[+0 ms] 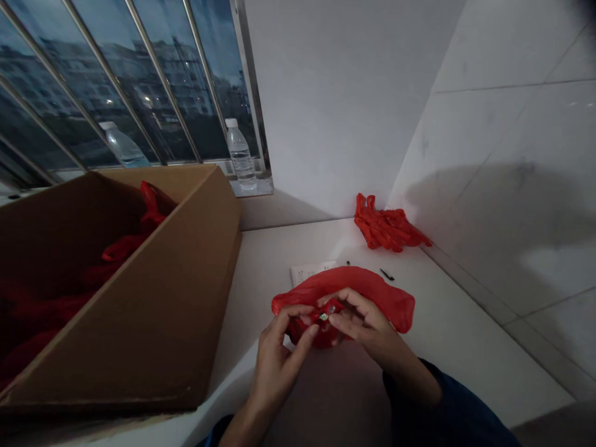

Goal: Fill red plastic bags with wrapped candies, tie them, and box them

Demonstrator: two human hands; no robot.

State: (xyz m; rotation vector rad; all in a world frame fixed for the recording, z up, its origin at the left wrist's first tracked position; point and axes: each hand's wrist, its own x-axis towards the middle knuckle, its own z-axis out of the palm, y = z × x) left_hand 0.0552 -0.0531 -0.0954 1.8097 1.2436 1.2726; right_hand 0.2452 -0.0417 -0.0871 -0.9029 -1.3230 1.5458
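Head view: left hand (279, 352) and right hand (369, 324), curled inward, pinching red bag (342, 278), right of box (156, 292).

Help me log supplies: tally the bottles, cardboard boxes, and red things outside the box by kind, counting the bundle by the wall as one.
Bottles: 2
Cardboard box: 1
Red bag at the hands: 1
Red bundle: 1
Total: 5
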